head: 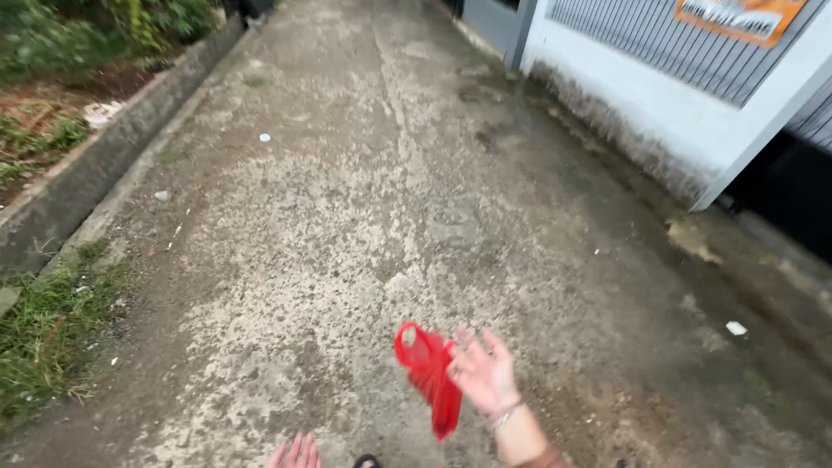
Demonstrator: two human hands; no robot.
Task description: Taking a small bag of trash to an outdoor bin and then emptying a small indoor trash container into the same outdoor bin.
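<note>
Seen from the head camera, two hands reach out over a worn concrete lane [373, 191]. The right hand [482, 371] is raised with its palm turned up toward the camera and its fingers [496, 343] spread; one red plastic bag [431, 373] hangs against its left side, a handle loop standing up beside the fingers and the crumpled body trailing down past the wrist. How the bag is gripped cannot be told through the motion blur. One thin bracelet [505, 415] circles the right wrist. The left hand [295, 453] shows only at the bottom edge, down and to the left of the bag and apart from it, fingers stretched out flat and holding nothing. One dark shoe tip [367, 461] peeks in between the two hands.

Ahead of the hands, four small pale scraps of litter show on the ground: one [264, 137] far ahead, one [161, 196] ahead to the left, one [736, 328] off to the right of the right hand, and a larger one [102, 113] on the soil far left. One low concrete kerb [104, 156] runs along the left with grass [52, 329] at its foot. One white wall [659, 113] with grey slats and one orange sign [738, 17] stands ahead to the right.
</note>
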